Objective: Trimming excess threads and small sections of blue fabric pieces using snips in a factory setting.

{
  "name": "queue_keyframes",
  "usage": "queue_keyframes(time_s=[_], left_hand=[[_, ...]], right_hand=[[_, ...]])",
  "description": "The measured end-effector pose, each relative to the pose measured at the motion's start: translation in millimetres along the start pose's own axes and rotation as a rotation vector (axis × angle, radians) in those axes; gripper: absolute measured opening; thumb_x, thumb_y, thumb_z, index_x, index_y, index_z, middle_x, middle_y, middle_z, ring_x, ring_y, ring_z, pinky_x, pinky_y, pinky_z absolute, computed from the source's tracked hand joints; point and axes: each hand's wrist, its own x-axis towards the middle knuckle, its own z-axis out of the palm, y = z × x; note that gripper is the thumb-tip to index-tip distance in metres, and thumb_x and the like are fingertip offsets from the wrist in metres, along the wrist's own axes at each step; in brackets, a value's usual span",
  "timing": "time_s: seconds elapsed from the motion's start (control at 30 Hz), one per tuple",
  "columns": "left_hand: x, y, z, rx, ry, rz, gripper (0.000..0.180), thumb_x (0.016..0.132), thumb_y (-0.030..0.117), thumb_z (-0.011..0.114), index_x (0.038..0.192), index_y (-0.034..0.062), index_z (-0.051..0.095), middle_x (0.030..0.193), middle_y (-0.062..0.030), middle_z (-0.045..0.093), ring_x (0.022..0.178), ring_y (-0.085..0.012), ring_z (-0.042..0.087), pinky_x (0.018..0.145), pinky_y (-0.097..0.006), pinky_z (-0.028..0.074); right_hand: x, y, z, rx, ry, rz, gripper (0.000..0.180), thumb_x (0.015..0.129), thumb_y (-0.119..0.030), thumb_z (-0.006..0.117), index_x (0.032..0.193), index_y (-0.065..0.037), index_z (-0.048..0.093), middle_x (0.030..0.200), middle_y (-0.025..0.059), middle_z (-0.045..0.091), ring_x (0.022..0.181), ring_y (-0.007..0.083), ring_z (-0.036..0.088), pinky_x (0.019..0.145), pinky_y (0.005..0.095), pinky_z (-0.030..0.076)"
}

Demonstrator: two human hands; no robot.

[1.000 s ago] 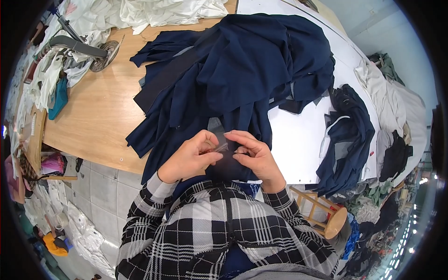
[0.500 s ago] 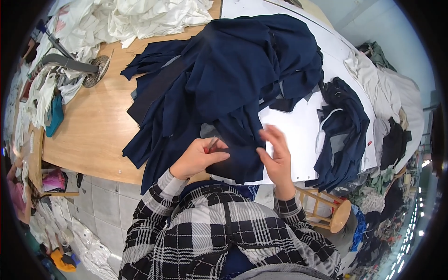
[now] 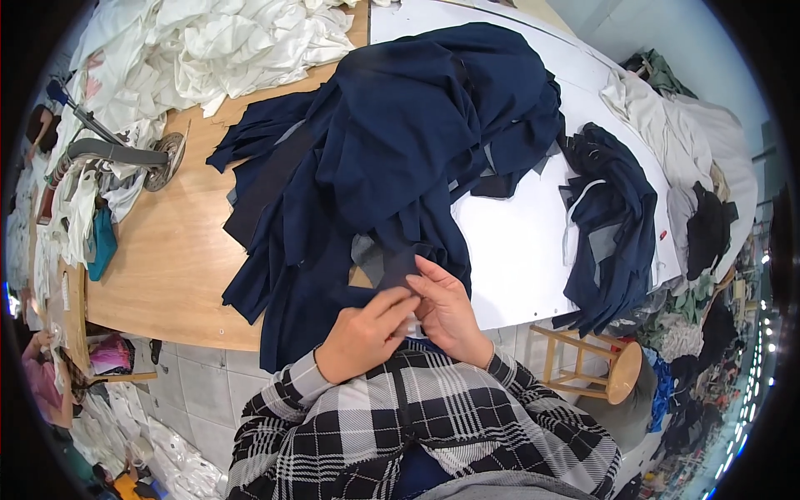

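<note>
At the lower centre of the frame I see my left hand (image 3: 360, 335) and right hand (image 3: 446, 310) pressed close together, fingertips pinching a small dark navy fabric piece (image 3: 392, 268). It lies at the near edge of the large heap of navy cloth (image 3: 400, 142) on the wooden desk (image 3: 158, 267). A white sheet (image 3: 521, 242) spreads right; crumpled white fabric (image 3: 217, 50) fills the upper left.
</note>
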Motion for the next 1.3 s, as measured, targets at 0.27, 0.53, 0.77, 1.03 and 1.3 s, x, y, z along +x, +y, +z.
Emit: queue_keyframes(time_s=[0.27,0.53,0.77,1.03,1.3], left_hand=[[28,-26,-28,-0.522,0.004,-0.275,0.031,0.080,0.004,0.063,0.111,0.0023,0.061,0.119,-0.0088,0.055,0.069,-0.0061,0.052,0.061,-0.020,0.043],[46,-34,-10,-0.943,-0.169,-0.677,0.013,0.085,0.012,0.062,0.092,0.0006,0.061,0.072,0.0036,0.057,0.059,-0.0016,0.047,0.054,-0.017,0.038],[47,-34,-5,-1.111,-0.082,-0.829,0.010,0.085,0.011,0.063,0.086,0.0010,0.060,0.061,0.0053,0.049,0.042,0.0002,0.036,0.038,-0.016,0.025],[41,-38,8,-0.720,0.152,-0.588,0.012,0.080,0.009,0.066,0.088,0.0016,0.061,0.067,0.0025,0.052,0.048,-0.0040,0.040,0.044,-0.019,0.032],[22,-16,24,-0.090,0.185,-0.255,0.023,0.074,0.018,0.072,0.078,0.0023,0.057,0.069,-0.0081,0.055,0.057,-0.0221,0.055,0.051,-0.031,0.043]], right_hand=[[-5,-17,4,-0.456,-0.192,-0.194,0.056,0.084,0.006,0.056,0.136,-0.002,0.035,0.093,0.0038,0.063,0.081,0.0044,0.055,0.073,0.0157,0.042],[-6,-36,-5,-0.471,-0.079,-0.168,0.055,0.083,0.003,0.061,0.133,-0.003,0.040,0.089,0.0029,0.063,0.079,0.0058,0.056,0.068,0.0172,0.044],[-1,-37,-15,-0.371,-0.098,-0.079,0.052,0.083,-0.001,0.063,0.131,-0.004,0.043,0.083,-0.0001,0.064,0.071,0.0031,0.054,0.060,0.0142,0.039],[1,-33,-14,-0.263,-0.080,-0.033,0.052,0.080,0.002,0.065,0.128,-0.002,0.044,0.081,0.0020,0.065,0.066,0.0043,0.054,0.057,0.0155,0.039],[9,-13,-6,-0.214,0.038,-0.193,0.042,0.080,0.004,0.064,0.118,0.000,0.048,0.081,0.0038,0.062,0.070,0.0082,0.057,0.063,0.0184,0.044]])
